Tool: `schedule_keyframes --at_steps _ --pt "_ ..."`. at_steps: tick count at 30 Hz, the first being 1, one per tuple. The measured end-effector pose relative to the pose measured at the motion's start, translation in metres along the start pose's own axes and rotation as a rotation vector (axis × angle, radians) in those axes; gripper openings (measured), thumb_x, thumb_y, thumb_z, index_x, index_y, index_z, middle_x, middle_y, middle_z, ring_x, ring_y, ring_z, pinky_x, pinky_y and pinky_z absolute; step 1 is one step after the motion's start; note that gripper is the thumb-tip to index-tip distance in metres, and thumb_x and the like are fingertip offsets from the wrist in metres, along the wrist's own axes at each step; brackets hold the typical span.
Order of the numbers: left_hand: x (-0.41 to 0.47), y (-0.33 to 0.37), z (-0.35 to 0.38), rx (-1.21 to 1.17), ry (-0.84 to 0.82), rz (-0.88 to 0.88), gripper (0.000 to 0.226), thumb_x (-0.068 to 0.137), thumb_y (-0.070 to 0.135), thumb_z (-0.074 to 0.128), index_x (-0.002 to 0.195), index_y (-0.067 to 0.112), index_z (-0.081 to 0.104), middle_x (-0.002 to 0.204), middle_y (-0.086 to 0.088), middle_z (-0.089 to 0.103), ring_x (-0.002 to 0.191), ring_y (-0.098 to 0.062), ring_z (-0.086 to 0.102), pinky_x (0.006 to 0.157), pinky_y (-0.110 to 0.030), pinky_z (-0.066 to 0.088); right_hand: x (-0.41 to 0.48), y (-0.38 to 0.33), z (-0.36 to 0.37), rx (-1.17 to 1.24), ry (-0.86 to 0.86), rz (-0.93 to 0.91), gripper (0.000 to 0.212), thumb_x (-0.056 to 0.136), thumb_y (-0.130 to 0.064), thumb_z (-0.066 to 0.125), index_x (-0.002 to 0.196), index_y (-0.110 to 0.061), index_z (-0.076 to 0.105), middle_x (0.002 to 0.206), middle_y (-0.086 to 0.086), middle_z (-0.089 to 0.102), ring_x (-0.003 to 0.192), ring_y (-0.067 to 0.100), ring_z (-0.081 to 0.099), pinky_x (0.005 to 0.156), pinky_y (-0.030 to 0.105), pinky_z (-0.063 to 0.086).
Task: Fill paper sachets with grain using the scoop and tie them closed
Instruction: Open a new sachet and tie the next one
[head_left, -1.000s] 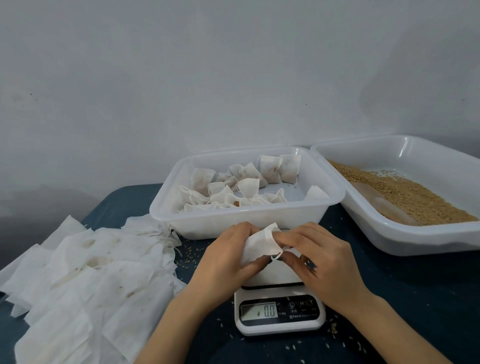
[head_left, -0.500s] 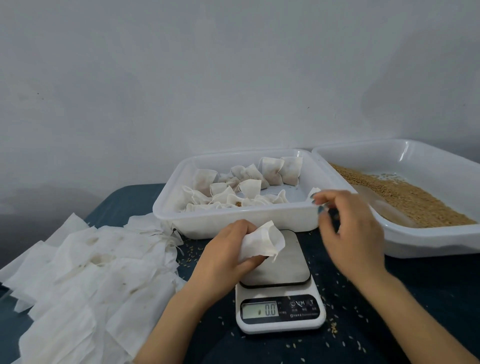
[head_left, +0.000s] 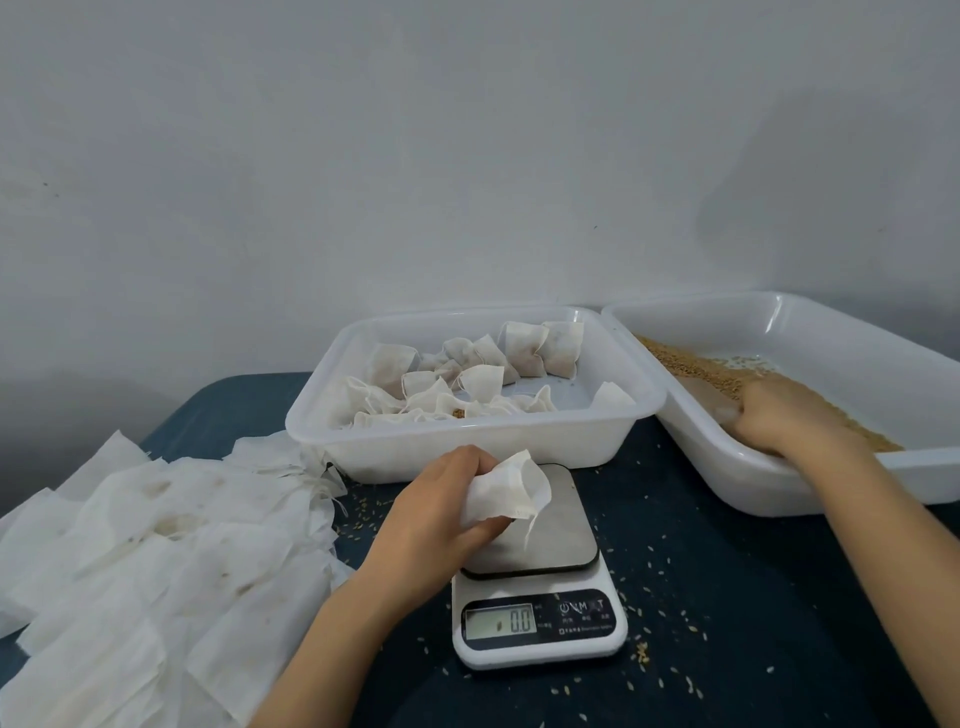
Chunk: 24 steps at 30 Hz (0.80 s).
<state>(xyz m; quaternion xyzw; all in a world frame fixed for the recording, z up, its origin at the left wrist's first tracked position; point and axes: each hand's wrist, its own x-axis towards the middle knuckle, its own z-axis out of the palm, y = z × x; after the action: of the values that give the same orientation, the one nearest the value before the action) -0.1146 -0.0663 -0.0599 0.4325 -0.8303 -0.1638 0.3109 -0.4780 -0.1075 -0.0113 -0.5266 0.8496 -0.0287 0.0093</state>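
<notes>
Left hand (head_left: 441, 512) pinching open sachet (head_left: 506, 493) above scale (head_left: 540, 571); right hand (head_left: 779, 421) closed on scoop (head_left: 709, 402) in grain tray (head_left: 779, 312)

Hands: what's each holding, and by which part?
Left hand pinches an open sachet by its closed end, mouth toward the scale. Right hand is in the grain tray on the scoop handle; grip unclear.

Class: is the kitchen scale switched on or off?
On. The scale has a lit display reading 0.0; the platform looks bare.
</notes>
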Motion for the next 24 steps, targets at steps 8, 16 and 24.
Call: schedule_keyframes --at_steps 8,16,24 --pt "-0.001 0.002 -0.002 0.009 0.007 0.02 0.029 0.086 0.03 0.071 0.101 0.038 0.047 0.101 0.024 0.057 0.094 0.003 0.051 0.073 -0.014 0.038 -0.006 -0.007 -0.01 0.067 0.139 0.218 0.035 0.094 -0.016 0.056 0.122 0.001 0.044 0.116 0.02 0.056 0.103 0.036 0.058 0.071 0.035 0.039" --pt "-0.001 0.002 -0.002 0.012 0.002 0.032 0.035 0.085 0.028 0.071 0.098 0.045 0.043 0.101 0.024 0.057 0.094 0.003 0.051 0.072 -0.014 0.037 -0.008 -0.006 -0.007 -0.389 0.052 0.126 0.026 0.092 -0.011 0.051 0.112 -0.019 0.064 0.096 -0.001 0.06 0.09 0.02 0.058 0.074 0.029 0.045" --pt "-0.001 0.0 -0.001 0.024 -0.009 0.04 0.039 0.083 0.029 0.072 0.098 0.049 0.042 0.103 0.025 0.057 0.098 0.004 0.051 0.076 -0.011 0.036 -0.005 0.007 -0.002 -0.136 0.072 -0.14 0.022 0.092 -0.03 0.051 0.103 -0.021 0.067 0.097 -0.001 0.068 0.084 0.019 0.063 0.055 0.024 0.042"
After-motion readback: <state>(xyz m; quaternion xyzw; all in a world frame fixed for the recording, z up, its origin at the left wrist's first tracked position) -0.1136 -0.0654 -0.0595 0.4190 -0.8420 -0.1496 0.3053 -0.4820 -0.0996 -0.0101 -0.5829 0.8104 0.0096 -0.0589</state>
